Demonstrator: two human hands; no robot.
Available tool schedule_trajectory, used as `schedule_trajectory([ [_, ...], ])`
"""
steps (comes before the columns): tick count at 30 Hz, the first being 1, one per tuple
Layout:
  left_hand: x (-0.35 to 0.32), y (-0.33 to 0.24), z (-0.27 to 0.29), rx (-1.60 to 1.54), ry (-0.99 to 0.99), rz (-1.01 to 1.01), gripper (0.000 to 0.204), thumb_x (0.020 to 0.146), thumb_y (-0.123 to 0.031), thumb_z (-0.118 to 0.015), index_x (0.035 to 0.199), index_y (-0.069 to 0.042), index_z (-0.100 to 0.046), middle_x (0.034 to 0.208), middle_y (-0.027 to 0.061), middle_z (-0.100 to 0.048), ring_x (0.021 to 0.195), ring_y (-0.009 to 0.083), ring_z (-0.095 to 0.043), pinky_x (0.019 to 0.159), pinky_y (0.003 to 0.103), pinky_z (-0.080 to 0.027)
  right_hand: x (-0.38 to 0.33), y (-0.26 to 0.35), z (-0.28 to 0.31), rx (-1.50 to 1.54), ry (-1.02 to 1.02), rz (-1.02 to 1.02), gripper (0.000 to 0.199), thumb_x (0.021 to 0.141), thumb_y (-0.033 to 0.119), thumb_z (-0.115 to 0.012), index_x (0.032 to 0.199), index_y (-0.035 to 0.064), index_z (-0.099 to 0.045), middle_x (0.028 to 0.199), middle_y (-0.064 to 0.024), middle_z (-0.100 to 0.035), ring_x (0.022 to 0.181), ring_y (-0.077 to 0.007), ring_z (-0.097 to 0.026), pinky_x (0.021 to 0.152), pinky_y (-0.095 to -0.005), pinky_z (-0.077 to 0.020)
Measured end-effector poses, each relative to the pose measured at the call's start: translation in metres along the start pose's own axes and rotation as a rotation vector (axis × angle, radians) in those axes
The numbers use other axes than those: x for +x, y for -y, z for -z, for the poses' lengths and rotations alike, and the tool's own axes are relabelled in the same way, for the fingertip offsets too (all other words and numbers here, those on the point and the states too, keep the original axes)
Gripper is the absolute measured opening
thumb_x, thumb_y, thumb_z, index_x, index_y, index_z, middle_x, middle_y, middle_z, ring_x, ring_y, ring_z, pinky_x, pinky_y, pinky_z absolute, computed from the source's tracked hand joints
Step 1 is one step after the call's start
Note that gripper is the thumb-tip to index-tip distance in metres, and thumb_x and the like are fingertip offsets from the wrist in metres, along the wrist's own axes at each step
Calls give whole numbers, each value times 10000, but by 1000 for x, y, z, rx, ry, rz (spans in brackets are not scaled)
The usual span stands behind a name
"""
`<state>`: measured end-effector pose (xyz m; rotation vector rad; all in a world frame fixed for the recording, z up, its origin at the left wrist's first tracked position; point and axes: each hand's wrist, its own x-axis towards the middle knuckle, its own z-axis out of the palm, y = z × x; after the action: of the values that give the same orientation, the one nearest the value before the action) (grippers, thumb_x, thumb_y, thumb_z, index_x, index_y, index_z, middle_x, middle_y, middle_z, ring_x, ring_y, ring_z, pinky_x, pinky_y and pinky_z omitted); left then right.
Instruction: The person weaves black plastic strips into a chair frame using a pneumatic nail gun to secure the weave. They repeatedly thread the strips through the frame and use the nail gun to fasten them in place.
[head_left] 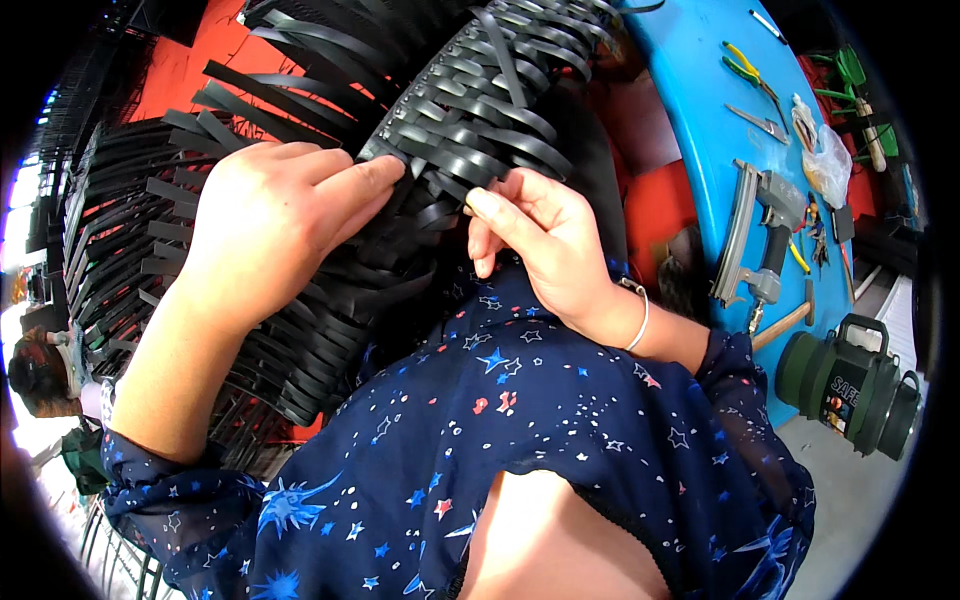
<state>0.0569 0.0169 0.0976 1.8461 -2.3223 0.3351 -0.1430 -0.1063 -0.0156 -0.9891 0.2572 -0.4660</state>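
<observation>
Two hands work at one woven piece (470, 110) of black strips: the left hand (270, 225) at about nine o'clock of the middle, the right hand (545, 245) just past centre toward three o'clock. The loose strip ends are too many to count. On the blue surface (690, 90), toward two o'clock, lie one nail gun (765, 235), one hammer (790, 318), two pliers (750, 75) and one plastic bag (825, 160). One green flask (850, 385) stands at four o'clock.

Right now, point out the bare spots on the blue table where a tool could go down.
The blue table is bare along its near-left stretch, between the woven black strips and the nail gun, and up top beside the pliers. The right edge is crowded: pliers, plastic bag, nail gun, hammer. Both hands, left and right, are on the weave.
</observation>
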Motion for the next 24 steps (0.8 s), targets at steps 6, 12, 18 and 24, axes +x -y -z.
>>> schedule_trajectory([
  [6,8,11,-5,-10,8,-89,221,824,-112,-766,1034,-77,-703,686,48,-605,628,263,-617,582,389,-484,4,-1,0,-5,3,12,162,1037,137,-646,1022,-23,-669,796,-78,-693,663,-127,-665,620,-253,-554],
  [12,11,14,-6,-14,37,-100,192,800,-72,-757,971,-65,-672,655,45,-584,603,260,-606,590,383,-486,4,-3,1,7,-2,11,165,1033,141,-653,1017,-22,-673,796,-77,-695,666,-121,-665,619,-252,-555],
  [18,15,4,6,85,30,-185,210,755,-58,-759,927,-74,-640,645,18,-548,596,215,-584,586,348,-459,4,1,1,-30,6,-8,162,1030,147,-661,1001,-12,-677,775,-64,-691,661,-112,-662,613,-248,-552],
  [24,15,-2,20,151,81,-205,219,747,-75,-746,944,-67,-649,675,7,-526,607,196,-555,582,346,-433,4,3,-1,-48,-4,-18,169,1024,155,-672,985,-10,-675,768,-59,-690,658,-103,-659,605,-245,-547],
])
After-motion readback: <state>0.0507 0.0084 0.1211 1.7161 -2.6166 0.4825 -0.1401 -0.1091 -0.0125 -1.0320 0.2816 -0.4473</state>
